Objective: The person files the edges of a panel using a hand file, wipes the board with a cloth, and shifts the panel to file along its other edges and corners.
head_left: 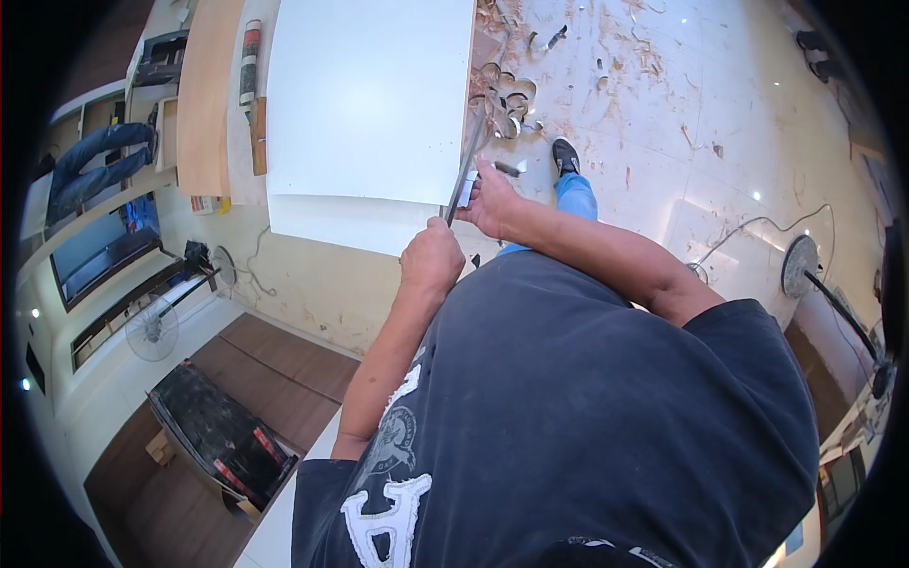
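My left hand [433, 257] is closed round the near end of a long, narrow, dark metal bar [461, 182] that looks like a file. The bar slants away along the right edge of a large white board [374, 104]. At that edge my right hand [494, 201] has its fingers curled about a small pale flat piece [467, 188], close beside the bar. The fingertips are partly hidden, and what the piece is cannot be made out. A second white panel [331, 220] shows below the board's near edge.
Curled strips [507, 99] and shavings litter the floor right of the board. My shoe [565, 156] stands among them. Left lie a wooden panel [210, 95] and a roller-like tube [250, 62]. Fans [151, 328] stand at both sides; a cord [757, 222] trails right. Another person's jeans [99, 161] show far left.
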Tool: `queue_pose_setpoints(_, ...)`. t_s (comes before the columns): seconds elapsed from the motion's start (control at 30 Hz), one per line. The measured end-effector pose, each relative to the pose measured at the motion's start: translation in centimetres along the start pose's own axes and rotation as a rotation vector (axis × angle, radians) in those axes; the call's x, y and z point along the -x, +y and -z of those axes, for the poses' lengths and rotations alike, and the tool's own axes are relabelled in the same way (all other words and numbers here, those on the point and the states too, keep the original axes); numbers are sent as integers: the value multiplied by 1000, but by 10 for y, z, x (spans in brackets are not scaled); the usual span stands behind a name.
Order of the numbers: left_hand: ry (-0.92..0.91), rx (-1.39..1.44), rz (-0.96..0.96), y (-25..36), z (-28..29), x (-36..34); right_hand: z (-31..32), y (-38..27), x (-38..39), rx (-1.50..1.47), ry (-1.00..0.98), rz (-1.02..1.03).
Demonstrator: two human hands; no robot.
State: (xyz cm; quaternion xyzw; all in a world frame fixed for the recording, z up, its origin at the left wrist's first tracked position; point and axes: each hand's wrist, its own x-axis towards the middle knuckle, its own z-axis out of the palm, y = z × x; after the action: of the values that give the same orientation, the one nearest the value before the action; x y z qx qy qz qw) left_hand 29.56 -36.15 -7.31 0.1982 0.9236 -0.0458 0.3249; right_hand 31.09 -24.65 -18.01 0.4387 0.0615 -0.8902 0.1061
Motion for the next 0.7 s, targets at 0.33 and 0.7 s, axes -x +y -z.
queue_pose_setpoints(0.33, -23, 72, -12, 9, -10, -11, 5, 1, -13, -38, 0, -77)
queue_pose_setpoints(0.7, -4, 39, -24, 6, -1, 7, 7, -1, -6, -8, -45, -90)
